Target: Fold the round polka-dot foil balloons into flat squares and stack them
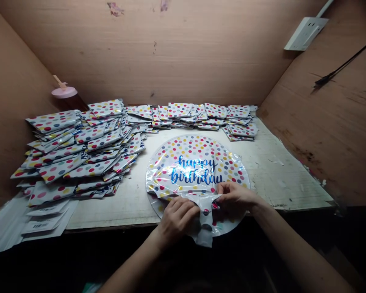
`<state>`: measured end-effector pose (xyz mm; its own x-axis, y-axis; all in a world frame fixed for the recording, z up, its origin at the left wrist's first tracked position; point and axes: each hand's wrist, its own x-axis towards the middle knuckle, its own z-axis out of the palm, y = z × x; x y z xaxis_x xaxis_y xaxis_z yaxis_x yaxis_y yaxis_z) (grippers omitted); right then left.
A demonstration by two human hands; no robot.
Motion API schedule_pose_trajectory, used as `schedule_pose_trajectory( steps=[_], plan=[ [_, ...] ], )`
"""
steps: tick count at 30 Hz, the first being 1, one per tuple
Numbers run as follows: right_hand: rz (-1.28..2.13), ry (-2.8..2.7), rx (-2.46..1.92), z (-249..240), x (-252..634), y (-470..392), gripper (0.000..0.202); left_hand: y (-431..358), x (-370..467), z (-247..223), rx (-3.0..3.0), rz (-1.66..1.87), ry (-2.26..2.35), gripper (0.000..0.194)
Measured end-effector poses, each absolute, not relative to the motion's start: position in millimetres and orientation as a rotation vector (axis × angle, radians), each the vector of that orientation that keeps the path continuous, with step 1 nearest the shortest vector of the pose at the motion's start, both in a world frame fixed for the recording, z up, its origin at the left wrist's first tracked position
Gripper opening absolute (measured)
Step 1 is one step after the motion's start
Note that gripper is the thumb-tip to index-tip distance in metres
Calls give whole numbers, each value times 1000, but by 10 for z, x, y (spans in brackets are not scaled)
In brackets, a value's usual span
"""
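A flat round foil balloon [192, 156] with coloured dots and blue "happy birthday" lettering lies in front of me, its pale tail [205, 228] hanging toward the table's front edge. My left hand [179, 217] is closed at the balloon's lower edge, left of the tail, with fingertips hidden in the foil. On the other side of the tail, my right hand [234, 195] pinches the foil between thumb and forefinger. The lower edge between both hands is lifted and creased, and more dotted foil shows beneath it.
Folded dotted foil balloons [76, 150] form a tall pile at the left; more folded balloons [189, 112] line the back wall. Barcoded papers [44, 224] lie front left. A pink-lidded cup [64, 92] stands behind the pile. A socket [306, 34] hangs upper right.
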<state>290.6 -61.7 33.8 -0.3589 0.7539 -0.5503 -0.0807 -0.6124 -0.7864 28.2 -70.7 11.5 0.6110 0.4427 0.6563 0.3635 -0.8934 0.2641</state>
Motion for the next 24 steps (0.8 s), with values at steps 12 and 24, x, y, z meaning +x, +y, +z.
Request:
schedule_pose_trajectory(
  steps=[12, 24],
  plan=[
    [1636, -1736, -1349, 582, 2750, -784, 35, -610, 470, 139, 2402, 1303, 733, 15],
    [1206, -1886, -1562, 568, 2696, -555, 36, -902, 333, 144, 2565, 1392, 660, 31]
  ],
)
